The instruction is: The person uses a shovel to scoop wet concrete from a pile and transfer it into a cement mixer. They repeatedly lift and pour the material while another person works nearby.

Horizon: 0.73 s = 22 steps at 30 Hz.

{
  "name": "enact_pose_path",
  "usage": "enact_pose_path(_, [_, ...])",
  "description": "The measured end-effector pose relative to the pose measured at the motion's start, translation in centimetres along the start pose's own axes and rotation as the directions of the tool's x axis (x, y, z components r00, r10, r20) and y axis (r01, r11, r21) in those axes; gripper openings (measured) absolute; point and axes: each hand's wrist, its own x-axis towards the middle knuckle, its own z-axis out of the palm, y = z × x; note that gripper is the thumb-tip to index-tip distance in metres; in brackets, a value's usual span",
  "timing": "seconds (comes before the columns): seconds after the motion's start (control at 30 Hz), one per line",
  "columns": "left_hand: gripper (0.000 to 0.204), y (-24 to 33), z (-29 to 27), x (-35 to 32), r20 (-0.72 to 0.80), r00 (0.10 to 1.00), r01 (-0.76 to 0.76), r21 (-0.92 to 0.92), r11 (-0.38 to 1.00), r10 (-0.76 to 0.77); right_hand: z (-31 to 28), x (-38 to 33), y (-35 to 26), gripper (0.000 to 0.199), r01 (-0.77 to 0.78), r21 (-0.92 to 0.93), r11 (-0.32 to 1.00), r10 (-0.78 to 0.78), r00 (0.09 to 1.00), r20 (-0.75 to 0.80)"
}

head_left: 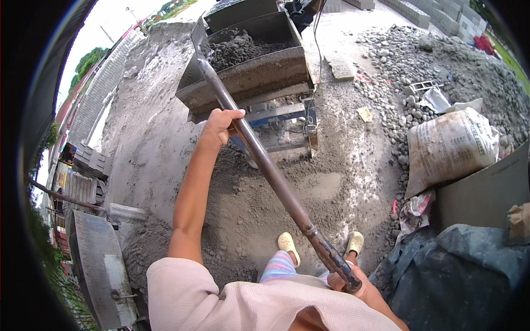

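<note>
A shovel point(270, 165) with a long brown metal pipe handle slants across my body, up toward the left. My left hand point(220, 124) is closed round the upper shaft. Close to my waist, my right hand point(352, 281) grips the worn lower end. The shovel's blade point(199, 39) is at the left rim of a metal hopper point(265, 71), seen nearly edge-on. Inside the hopper lies a heap of grey damp mix point(243, 49). Whether any mix sits on the blade I cannot tell.
Below the hopper is a blue metal frame point(276, 117). Another shovel point(124, 213) rests by a metal bin point(102, 270) at left. A gravel pile point(469, 66), a filled sack point(450, 146) and a dark tarp point(452, 276) lie to the right. Concrete blocks point(441, 19) are stacked behind.
</note>
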Motion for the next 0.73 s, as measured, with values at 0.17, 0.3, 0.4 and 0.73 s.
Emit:
enact_pose_path(0.17, [0.019,5.0,-1.0,-3.8,0.003,0.971,-0.24,-0.06,0.969,0.24,2.6,-0.4,-1.8,0.017,0.132,-0.252,0.959,-0.162,0.982,-0.1])
enact_pose_path(0.3, [0.016,7.7,-0.3,-9.1,-0.039,0.94,-0.338,-0.235,0.911,0.339,2.4,-3.3,-6.3,0.011,0.331,-0.372,0.867,-0.325,0.942,0.078])
enact_pose_path(0.4, [0.019,4.0,0.6,-11.7,-0.117,0.965,-0.261,-0.308,0.915,0.236,1.8,-7.5,-10.0,0.01,0.484,-0.499,0.719,-0.536,0.843,0.045])
enact_pose_path(0.73, [0.021,-31.9,18.0,-16.3,-0.284,0.654,0.442,-0.609,0.658,-0.702,-13.7,-23.6,-16.4,0.037,0.558,-0.763,0.327,-0.936,0.304,-0.178])
